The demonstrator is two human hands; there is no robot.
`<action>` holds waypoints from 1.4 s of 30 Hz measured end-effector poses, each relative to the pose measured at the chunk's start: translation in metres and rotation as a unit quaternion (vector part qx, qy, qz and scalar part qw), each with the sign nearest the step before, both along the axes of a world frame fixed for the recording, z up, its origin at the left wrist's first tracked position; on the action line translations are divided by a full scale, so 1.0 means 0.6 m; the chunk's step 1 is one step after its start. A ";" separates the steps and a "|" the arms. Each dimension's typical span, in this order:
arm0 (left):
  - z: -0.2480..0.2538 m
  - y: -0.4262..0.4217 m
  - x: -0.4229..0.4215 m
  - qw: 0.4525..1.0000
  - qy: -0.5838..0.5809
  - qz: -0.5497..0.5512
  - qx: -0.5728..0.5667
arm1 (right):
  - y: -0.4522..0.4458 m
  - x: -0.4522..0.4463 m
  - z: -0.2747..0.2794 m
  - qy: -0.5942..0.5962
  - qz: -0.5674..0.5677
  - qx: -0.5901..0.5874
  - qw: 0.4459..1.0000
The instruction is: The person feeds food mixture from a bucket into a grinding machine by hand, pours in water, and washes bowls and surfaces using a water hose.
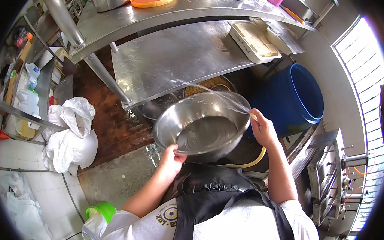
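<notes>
A wide metal bowl point(209, 132) is tilted in front of me. At its near left rim, my left hand point(173, 160) is closed, thumb over the edge. My right hand point(263, 127) is closed round the end of a yellowish hose point(258, 160) beside the bowl's right rim. Out of the hose, a stream of water point(212, 91) sprays leftward across the bowl's far side. Behind the bowl, below the lower shelf, sits a container of yellowish grains point(205, 85), partly hidden.
A steel table point(162, 20) with a lower shelf point(168, 56) stands ahead, a white lidded tub point(255, 42) on it. To the right are a blue barrel point(302, 98) and metal burner equipment point(323, 174). White sacks point(70, 134) and a green bucket point(102, 212) are left.
</notes>
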State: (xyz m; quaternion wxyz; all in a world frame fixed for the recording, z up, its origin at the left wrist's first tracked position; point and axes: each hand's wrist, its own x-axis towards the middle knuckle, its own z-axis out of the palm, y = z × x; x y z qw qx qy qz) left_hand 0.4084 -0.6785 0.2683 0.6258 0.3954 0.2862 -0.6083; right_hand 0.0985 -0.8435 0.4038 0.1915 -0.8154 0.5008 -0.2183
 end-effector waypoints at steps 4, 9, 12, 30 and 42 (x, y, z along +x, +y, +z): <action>-0.133 -0.095 0.053 0.996 -0.038 0.007 -0.082 | 0.018 -0.020 0.006 -0.018 -0.037 -0.020 0.999; -0.218 -0.255 0.112 0.990 -0.090 0.032 -0.100 | 0.028 -0.042 0.001 -0.011 -0.068 -0.053 0.996; -0.294 -0.315 0.162 0.988 -0.107 0.071 -0.081 | 0.024 -0.060 0.002 -0.009 -0.149 -0.021 0.989; -0.327 0.007 0.101 0.959 -0.190 -0.198 0.075 | -0.095 -0.117 -0.055 -0.082 -0.315 -0.040 0.945; -0.125 0.058 0.119 0.902 -0.354 -0.241 0.043 | -0.098 0.096 -0.030 -0.012 0.019 0.032 0.999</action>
